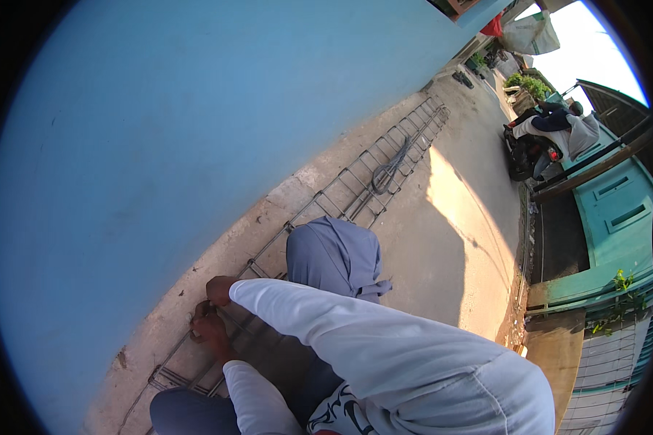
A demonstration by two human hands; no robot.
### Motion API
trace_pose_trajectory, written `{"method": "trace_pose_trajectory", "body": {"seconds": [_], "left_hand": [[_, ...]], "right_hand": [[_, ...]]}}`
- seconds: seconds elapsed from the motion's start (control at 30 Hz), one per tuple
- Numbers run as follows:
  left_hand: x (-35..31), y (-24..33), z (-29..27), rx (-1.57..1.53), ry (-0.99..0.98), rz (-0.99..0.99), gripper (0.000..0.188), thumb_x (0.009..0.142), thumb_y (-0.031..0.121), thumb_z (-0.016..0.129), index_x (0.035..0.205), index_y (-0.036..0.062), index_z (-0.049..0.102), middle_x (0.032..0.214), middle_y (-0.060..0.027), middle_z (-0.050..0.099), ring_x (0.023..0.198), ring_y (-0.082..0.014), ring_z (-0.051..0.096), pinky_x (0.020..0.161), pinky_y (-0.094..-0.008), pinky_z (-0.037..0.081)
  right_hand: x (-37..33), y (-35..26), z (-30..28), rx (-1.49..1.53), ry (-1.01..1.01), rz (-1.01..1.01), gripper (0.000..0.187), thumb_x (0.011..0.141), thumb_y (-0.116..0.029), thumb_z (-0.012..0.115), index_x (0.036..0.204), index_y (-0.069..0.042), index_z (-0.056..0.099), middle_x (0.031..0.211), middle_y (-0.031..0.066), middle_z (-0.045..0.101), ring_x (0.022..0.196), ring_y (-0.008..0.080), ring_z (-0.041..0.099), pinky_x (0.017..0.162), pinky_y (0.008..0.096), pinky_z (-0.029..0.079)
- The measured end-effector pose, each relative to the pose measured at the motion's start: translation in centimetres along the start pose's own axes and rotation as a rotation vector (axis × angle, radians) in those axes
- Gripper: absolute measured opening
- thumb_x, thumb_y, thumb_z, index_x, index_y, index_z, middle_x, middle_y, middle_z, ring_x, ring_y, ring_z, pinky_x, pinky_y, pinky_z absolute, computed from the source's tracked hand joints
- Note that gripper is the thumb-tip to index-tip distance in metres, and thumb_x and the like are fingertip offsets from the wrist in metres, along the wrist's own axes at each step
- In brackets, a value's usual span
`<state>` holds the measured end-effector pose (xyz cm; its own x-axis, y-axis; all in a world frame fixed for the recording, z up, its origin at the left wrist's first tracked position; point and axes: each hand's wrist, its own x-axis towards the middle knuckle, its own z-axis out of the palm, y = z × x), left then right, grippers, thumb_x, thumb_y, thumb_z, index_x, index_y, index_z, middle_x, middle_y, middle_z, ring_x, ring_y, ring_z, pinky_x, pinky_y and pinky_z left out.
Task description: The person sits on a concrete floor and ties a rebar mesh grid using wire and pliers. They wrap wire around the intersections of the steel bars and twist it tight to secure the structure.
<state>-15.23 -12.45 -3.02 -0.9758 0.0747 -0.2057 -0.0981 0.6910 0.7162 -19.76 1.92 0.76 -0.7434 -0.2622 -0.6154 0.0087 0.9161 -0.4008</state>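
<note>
A long cage of thin steel reinforcing bars (326, 194) with square hoops lies on the ground along the blue wall. Both hands are close together at its wall-side bar, in front of my bent knees. My left hand (210, 330) is closed, with its fingers bent at the bar; what is in them is too small to tell. Just beyond it, my right hand (220, 290) is closed too, knuckles up, and its grip is hidden. A looped bundle of grey wire (389, 172) rests on the farther part of the cage.
A blue wall (145, 145) rises close on the left. To the right runs a concrete lane (442, 254), partly sunlit. Farther along it, a person (559, 123) sits on a dark motorbike (524, 156). A turquoise gate (620, 210) stands across the lane. Dark footwear (463, 78) lies far ahead.
</note>
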Motion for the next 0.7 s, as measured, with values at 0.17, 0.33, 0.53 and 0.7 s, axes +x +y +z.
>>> {"method": "trace_pose_trajectory", "body": {"seconds": [0.17,0.33,0.53,0.7], "left_hand": [[0.7,1.4,-3.8,0.223,0.093,-0.225,0.01,0.088,0.036,0.075,0.096,0.0305,0.077,0.099,0.0027,0.074,0.123,-0.0216,0.052,0.113,-0.0617,0.015],[0.1,1.8,-3.9,0.076,0.035,-0.282,0.01,0.087,0.034,0.077,0.095,0.0273,0.078,0.098,0.0039,0.073,0.123,-0.0203,0.049,0.116,-0.0602,0.01],[-1.2,1.6,-3.4,0.044,0.025,-0.232,0.011,0.087,0.037,0.077,0.095,0.0291,0.079,0.102,0.0042,0.073,0.127,-0.0188,0.048,0.116,-0.0595,0.01],[-1.9,2.7,-3.3,0.005,0.072,-0.163,0.016,0.085,0.036,0.08,0.095,0.0241,0.079,0.104,0.0029,0.073,0.127,-0.0204,0.048,0.116,-0.0603,0.009]], "right_hand": [[-1.1,-5.5,-7.8,-0.297,-0.166,-0.077,0.023,0.087,-0.019,0.068,0.101,-0.002,0.076,0.105,0.0176,0.075,0.096,0.0351,0.072,0.082,0.0464,0.056],[-1.7,-7.7,-9.9,-0.719,-0.12,-0.261,0.016,0.088,-0.01,0.063,0.093,-0.004,0.077,0.101,0.0154,0.076,0.095,0.0307,0.074,0.086,0.0442,0.054],[-0.3,-6.2,-9.1,-0.76,0.018,-0.485,0.012,0.084,-0.009,0.064,0.083,-0.008,0.076,0.087,0.0116,0.076,0.087,0.0282,0.074,0.072,0.0407,0.057],[0.7,-6.0,-8.2,-0.736,0.043,-0.565,0.011,0.083,-0.008,0.065,0.081,-0.009,0.075,0.085,0.0107,0.075,0.086,0.0279,0.074,0.072,0.0407,0.057]]}}
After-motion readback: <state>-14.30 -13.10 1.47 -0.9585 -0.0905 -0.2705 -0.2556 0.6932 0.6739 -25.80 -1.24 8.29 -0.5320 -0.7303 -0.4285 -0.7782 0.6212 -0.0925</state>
